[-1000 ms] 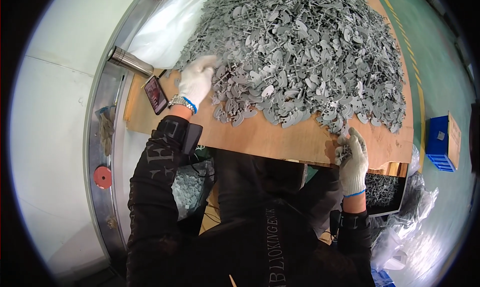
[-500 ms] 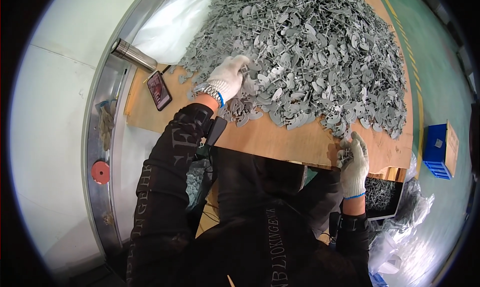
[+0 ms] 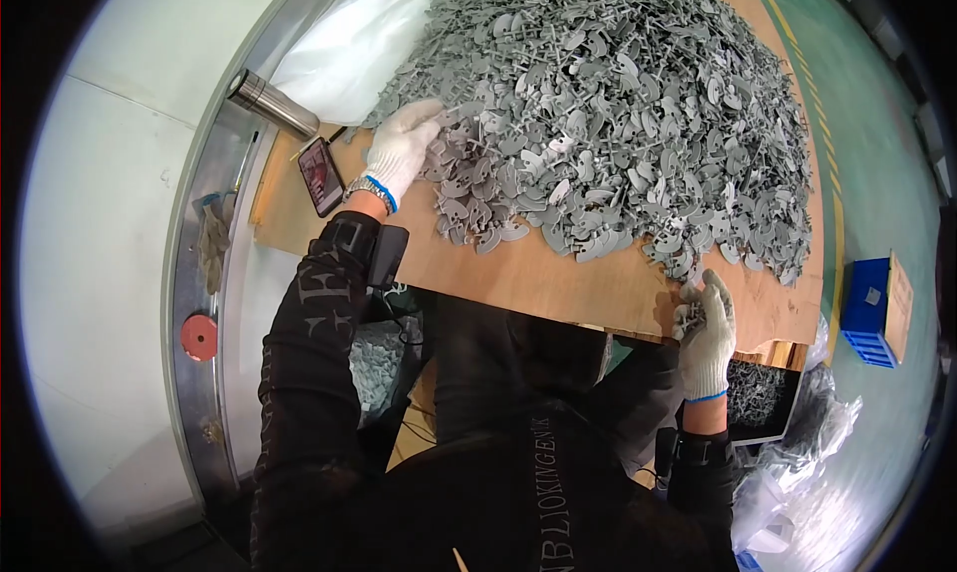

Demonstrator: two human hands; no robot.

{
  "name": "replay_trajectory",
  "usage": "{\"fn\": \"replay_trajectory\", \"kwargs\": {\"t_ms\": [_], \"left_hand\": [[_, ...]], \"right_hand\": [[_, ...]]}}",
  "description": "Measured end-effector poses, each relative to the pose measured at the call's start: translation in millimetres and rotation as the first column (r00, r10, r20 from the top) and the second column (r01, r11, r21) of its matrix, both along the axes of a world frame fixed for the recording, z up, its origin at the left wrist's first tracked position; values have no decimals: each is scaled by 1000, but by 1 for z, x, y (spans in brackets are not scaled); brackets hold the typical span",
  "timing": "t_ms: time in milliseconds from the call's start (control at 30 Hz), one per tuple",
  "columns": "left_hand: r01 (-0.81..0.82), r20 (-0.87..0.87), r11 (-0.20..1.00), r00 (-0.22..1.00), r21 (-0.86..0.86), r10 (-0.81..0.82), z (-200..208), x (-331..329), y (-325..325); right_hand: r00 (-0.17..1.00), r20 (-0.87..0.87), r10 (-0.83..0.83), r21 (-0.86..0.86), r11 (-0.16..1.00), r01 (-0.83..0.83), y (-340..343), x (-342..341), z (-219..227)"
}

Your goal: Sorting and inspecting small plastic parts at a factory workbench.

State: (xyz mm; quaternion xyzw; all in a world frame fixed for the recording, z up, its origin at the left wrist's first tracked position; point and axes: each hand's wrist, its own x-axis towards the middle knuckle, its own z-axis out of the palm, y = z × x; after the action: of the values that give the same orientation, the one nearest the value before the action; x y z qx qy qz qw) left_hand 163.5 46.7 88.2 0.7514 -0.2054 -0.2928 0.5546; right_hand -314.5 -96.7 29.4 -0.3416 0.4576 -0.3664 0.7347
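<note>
A big heap of small grey plastic parts [image 3: 618, 104] covers most of a wooden board [image 3: 558, 278]. My left hand [image 3: 401, 148], in a white glove, rests on the heap's left edge with its fingers spread over the parts. My right hand [image 3: 706, 331], also gloved, is at the board's near right edge, closed on a few grey parts [image 3: 688, 318]. Both sleeves are black.
A phone [image 3: 321, 176] lies on the board's left corner beside a metal cylinder [image 3: 271, 104] and a clear plastic bag [image 3: 349, 44]. A black bin with grey parts [image 3: 763, 403] stands below the board at right. A blue crate [image 3: 869, 311] sits on the green floor.
My left hand has slid along the heap's left edge and now lies flatter on the parts. My right hand stays at the board's near right edge.
</note>
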Motion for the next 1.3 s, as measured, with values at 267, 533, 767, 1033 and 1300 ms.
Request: {"fn": "replay_trajectory", "kwargs": {"t_ms": [267, 533, 767, 1033, 1300], "left_hand": [[147, 90, 980, 987, -133, -136, -15, 14, 9], [120, 577, 839, 675, 530, -461, 22, -24, -6], [205, 618, 835, 588, 510, -522, -17, -14, -5], [308, 554, 755, 531, 579, -641, -25, 2, -12], [285, 782, 954, 574, 88, -244, -55, 14, 5]], "right_hand": [[995, -96, -14, -44, 999, 9, 2, 4, 1], [981, -185, -50, -80, 996, 35, 0, 9, -11], [961, -274, -33, -85, 996, 10, -2, 13, -15], [934, -351, -63, -83, 996, 36, 1, 27, -3], [929, -363, -67, -79, 996, 41, -8, 22, -16]]}}
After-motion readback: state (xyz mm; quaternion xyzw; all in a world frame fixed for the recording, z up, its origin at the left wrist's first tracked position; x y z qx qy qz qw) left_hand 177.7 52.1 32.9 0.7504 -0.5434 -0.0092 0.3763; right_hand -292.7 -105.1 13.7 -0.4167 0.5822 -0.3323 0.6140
